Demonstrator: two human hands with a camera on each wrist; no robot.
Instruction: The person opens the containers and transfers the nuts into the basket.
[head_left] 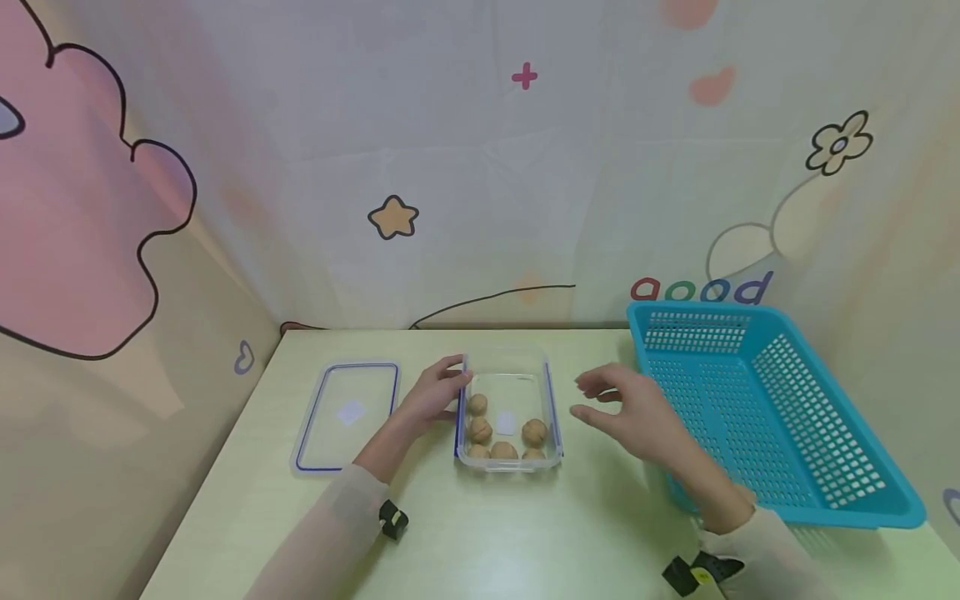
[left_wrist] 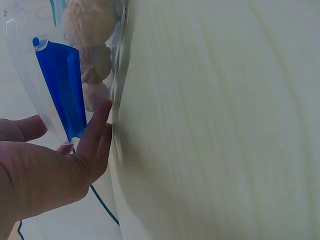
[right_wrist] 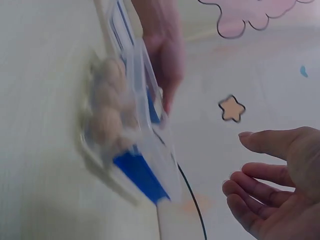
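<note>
Left hand (head_left: pixel 433 393) flat against clear container (head_left: pixel 509 412) side at frame centre, steadying it, nothing gripped. Right hand (head_left: pixel 628 407) hovers right of container, fingers loosely spread, empty. Walnuts (head_left: pixel 502 433) inside; lid (head_left: pixel 345 414) lies apart, left.

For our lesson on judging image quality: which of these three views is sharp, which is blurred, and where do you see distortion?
Head view: sharp and evenly lit, but wide-angle, so the blue basket and table edges look stretched. Left wrist view: the table is streaked, the left hand fairly clear. Right wrist view: the clear container of walnuts is smeared by motion blur, the right hand less so.
</note>
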